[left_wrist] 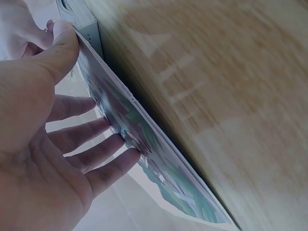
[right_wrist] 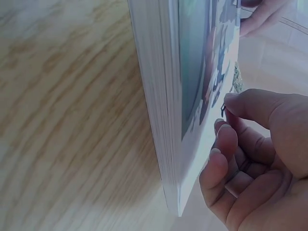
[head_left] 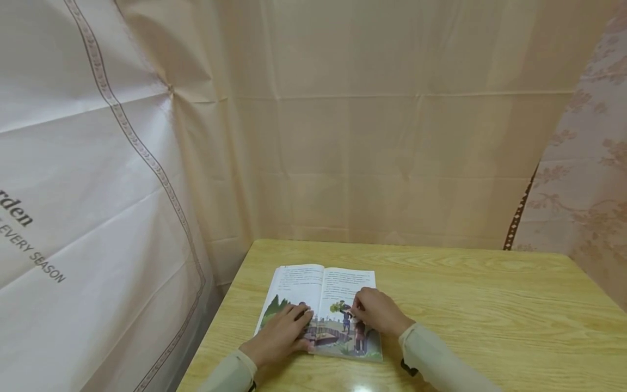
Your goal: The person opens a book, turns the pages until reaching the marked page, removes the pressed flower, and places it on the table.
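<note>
Left hand (head_left: 280,333) lies flat, fingers (left_wrist: 91,144) straight and spread, pressing the left page of the open picture book (head_left: 320,310), which sits on the wooden surface (head_left: 490,305) near its left edge. Over to the right hand (head_left: 376,311): fingers (right_wrist: 224,149) curled, tips at the right page; whether they pinch it, I cannot tell.

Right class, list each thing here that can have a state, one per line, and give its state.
Book: open, lying flat on the table.
Left hand: fingers straight, resting flat on the left page.
Right hand: fingers curled, fingertips touching the right page; whether it pinches a page is unclear.
Curtain: hanging closed behind the table.
</note>
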